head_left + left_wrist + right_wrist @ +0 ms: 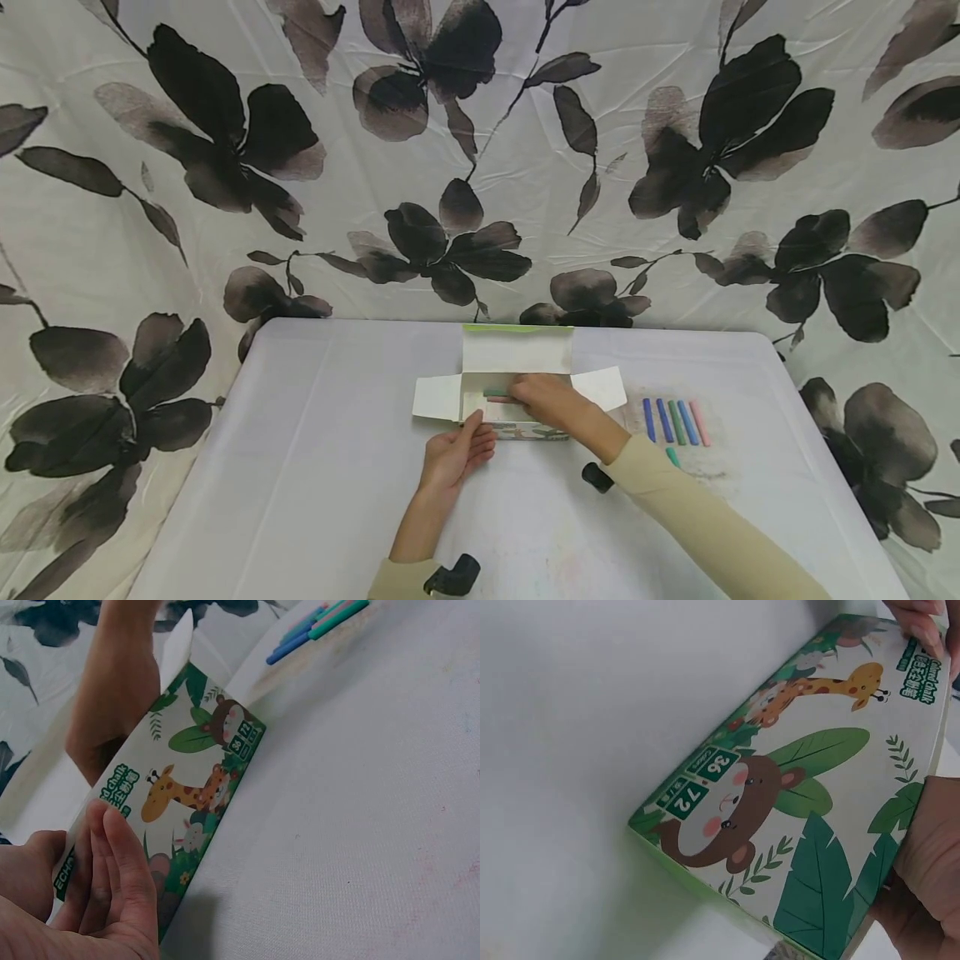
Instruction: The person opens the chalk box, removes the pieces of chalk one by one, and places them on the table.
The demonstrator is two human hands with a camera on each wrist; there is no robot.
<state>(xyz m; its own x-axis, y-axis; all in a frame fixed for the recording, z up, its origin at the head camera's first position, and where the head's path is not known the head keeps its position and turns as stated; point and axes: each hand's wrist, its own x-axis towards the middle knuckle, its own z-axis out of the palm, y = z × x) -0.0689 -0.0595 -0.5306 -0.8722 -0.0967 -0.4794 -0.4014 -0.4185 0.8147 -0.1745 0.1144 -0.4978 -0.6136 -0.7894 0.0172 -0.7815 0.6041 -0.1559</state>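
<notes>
Head view: open box point(517, 392) lies between both hands.

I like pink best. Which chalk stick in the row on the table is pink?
The pink chalk stick is last in the row, farthest from the box; the others are blue or green.

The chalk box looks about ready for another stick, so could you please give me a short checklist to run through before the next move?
1. Box lid and side flaps open: ok.
2. Left hand steadies the box at its near left corner: ok.
3. Right hand is over the open box, at a green stick: ok; its grip cannot tell.
4. Loose sticks lie in a row on the table, right of the box: ok.
5. Room left inside the box: cannot tell.
</notes>
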